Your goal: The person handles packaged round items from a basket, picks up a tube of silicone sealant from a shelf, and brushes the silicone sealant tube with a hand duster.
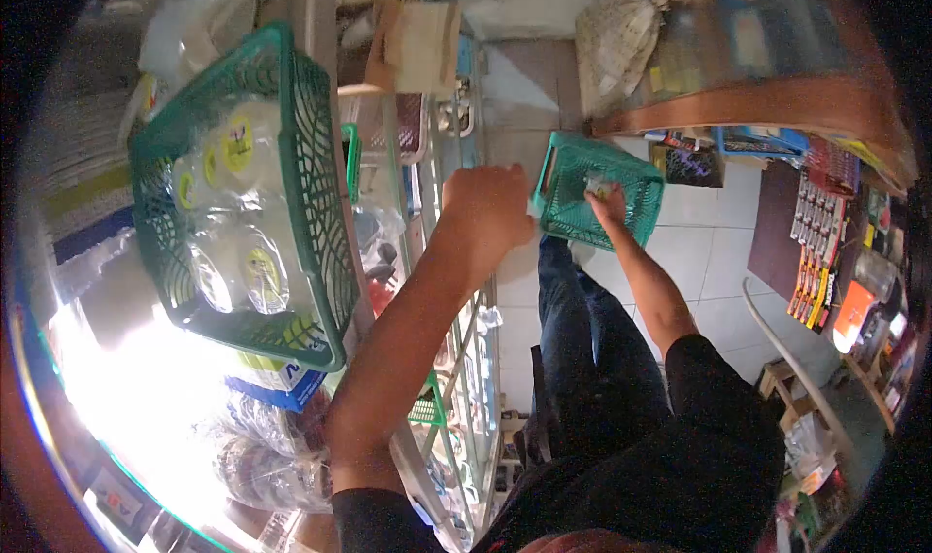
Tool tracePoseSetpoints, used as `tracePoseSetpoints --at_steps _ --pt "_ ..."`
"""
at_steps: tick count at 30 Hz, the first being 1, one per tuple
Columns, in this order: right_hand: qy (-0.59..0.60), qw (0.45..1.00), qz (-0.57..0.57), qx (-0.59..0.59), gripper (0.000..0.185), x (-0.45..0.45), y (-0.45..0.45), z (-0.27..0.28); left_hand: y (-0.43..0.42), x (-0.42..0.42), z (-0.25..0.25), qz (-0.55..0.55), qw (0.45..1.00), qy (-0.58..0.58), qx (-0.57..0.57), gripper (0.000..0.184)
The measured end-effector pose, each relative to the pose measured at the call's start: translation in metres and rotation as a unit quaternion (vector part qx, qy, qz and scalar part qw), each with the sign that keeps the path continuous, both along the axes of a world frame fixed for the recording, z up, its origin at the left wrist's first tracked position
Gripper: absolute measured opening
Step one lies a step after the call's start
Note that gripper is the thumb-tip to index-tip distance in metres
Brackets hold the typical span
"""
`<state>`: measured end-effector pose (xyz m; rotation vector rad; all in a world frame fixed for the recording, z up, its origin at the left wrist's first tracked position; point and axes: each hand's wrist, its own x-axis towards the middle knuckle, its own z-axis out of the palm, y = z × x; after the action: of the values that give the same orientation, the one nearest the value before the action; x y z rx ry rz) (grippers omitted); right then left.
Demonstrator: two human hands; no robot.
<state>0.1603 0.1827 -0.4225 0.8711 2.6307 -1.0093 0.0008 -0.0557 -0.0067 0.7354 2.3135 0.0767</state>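
Observation:
My left hand [488, 208] is closed at the left edge of a green plastic basket [646, 199], its fingers curled against the rim and blurred. Inside that basket, my right hand [609, 205] reaches in from the right, fingers drawn together on a small clear plastic packet [597, 182]. The packet's details are too small to make out. The rest of the basket's lattice floor shows around the hand.
A larger green basket [313, 165] with clear-wrapped containers [238, 145] stands on the left shelving. A glaring light is below it. Wooden shelving [757, 104] juts in at the upper right, above boxed goods. Pale floor tiles [680, 262] lie beneath my legs.

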Motion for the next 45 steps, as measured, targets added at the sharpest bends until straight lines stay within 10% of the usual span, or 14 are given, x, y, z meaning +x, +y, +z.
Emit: tracePoseSetpoints --at_steps 7,17,19,24,34,36,39,45 --pt "0.101 0.939 -0.149 -0.294 0.056 0.039 -0.008 0.065 0.004 -0.007 0.004 -0.009 1.0 -0.028 0.001 0.054" --pt "0.115 0.871 -0.11 -0.465 0.057 0.006 -0.047 0.343 0.01 0.001 -0.013 0.029 0.997 0.049 0.054 0.07" --pt "0.12 0.896 -0.029 -0.426 0.058 -0.005 -0.041 0.361 0.002 0.003 -0.09 -0.016 0.992 0.052 0.11 0.073" --pt "0.176 0.902 0.072 -0.387 0.061 -0.017 -0.037 0.4 0.022 -0.002 0.035 0.04 0.979 -0.19 0.068 0.077" --pt "0.236 0.917 0.287 -0.143 0.065 0.022 -0.014 0.458 0.052 0.035 0.005 0.13 0.831 -0.453 0.297 0.065" --pt "0.251 0.905 0.326 -0.108 0.067 0.02 -0.01 0.457 0.068 0.05 -0.06 0.041 0.874 -0.312 0.369 0.05" --pt "0.258 0.905 0.308 -0.136 0.073 0.029 -0.007 0.45 0.06 0.071 0.016 0.07 0.858 -0.355 0.364 0.044" --pt "0.308 0.915 0.262 -0.016 0.097 0.034 -0.012 0.452 0.063 0.067 -0.022 0.033 0.801 -0.344 0.489 0.046"
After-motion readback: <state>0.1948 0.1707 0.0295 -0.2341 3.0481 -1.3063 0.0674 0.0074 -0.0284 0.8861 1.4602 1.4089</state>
